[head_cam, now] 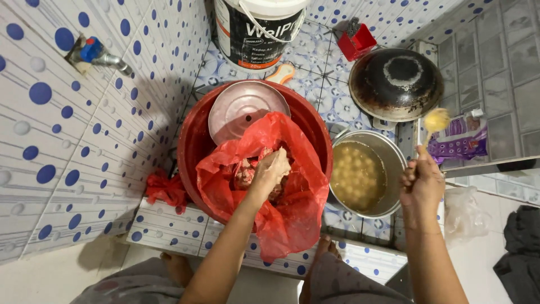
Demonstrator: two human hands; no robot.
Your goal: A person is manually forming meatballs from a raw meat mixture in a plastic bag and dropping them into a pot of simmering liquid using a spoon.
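Observation:
My left hand [271, 169] reaches into an open red plastic bag [292, 208] and closes on a lump of pinkish ground meat [247, 171] inside it. The bag lies in a big red basin [194, 141], with a round metal lid [242, 110] resting at the basin's far side. My right hand [421, 183] is raised beside a metal pot [388, 155] of cloudy broth with several pale balls floating in it. That hand grips a spoon handle, and the spoon's tip [436, 120] carries a yellowish lump above the pot's right rim.
A blackened wok [396, 83] lies upside down behind the pot. A large bucket [256, 31] stands at the back, a red dustpan-like scoop [357, 40] beside it. A purple packet [458, 141] sits on the right ledge. A tap [95, 54] juts from the left tiled wall.

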